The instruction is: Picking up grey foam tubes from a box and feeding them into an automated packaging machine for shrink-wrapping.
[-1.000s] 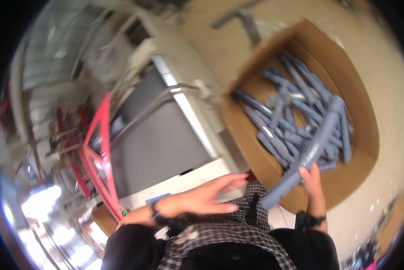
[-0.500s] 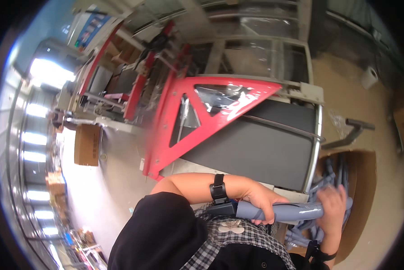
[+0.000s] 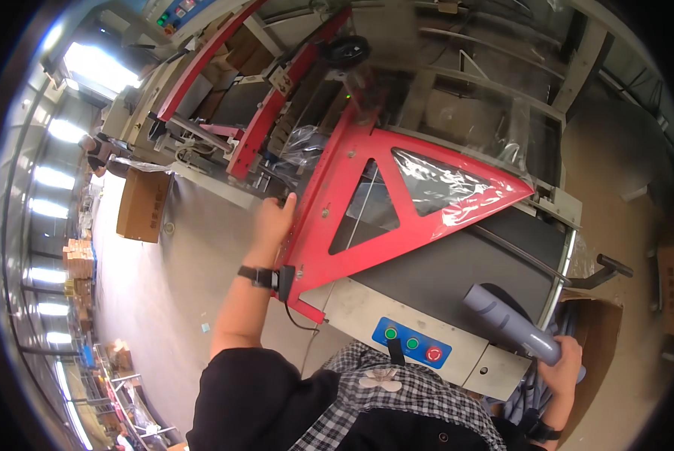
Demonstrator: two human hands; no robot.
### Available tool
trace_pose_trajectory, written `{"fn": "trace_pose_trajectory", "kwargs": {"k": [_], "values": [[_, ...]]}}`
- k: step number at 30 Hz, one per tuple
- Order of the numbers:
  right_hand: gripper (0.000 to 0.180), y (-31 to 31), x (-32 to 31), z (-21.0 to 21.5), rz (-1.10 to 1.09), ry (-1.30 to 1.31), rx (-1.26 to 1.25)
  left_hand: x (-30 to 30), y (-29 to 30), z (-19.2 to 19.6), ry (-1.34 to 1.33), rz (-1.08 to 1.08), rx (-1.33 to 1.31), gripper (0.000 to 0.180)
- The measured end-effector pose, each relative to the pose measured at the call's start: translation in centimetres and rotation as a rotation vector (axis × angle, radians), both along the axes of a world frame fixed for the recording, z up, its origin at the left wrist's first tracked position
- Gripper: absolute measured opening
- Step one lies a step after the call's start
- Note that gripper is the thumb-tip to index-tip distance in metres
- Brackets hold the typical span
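My right hand [image 3: 564,367] is closed around the lower end of a grey-blue tube [image 3: 502,319], which has curved dark lines on its side. The tube slants up and leftward over the dark belt [image 3: 420,282] of a packaging machine. My left hand [image 3: 275,224] reaches to the left edge of a red triangular frame [image 3: 314,263]. Its thumb stands apart from the bent fingers, whose tips are partly hidden, and nothing shows in it. Clear plastic film [image 3: 453,192] lies under the frame's openings, with more crumpled film [image 3: 307,145] beyond my left hand.
A cardboard box [image 3: 604,331] with several similar grey tubes stands at my right. On the machine's near side is a blue button panel [image 3: 412,343]. A bent metal bar [image 3: 604,274] juts out at the right. Another carton [image 3: 143,204] sits far left, near a person [image 3: 96,154].
My left hand has let go of the tube and moved left and away to the red frame's edge. The tube, in my right hand, has tilted from level to slanting. My view has shifted.
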State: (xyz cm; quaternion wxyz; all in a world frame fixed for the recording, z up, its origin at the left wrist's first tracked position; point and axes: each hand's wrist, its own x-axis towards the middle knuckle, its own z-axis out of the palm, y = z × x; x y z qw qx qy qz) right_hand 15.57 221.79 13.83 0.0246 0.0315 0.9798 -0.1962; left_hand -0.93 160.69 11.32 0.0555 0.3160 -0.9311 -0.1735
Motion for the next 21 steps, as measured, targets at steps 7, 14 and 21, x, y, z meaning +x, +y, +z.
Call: {"fn": "trace_pose_trajectory", "kwargs": {"k": [7, 14, 21], "values": [[0.047, 2.0, -3.2, -1.2, -0.113, 0.103, 0.154, -5.4, -2.8, -5.4, -0.133, 0.225, 1.525, 0.045], [0.047, 2.9, -7.9, -2.3, -0.119, 0.122, 0.228, -3.9, -10.3, -11.0, -0.085, 0.563, 1.314, 0.029], [0.048, 0.6, -13.6, -3.8, -0.006, 0.105, 0.155, -4.5, -6.5, -8.7, -0.244, 0.412, 1.412, 0.034]]}}
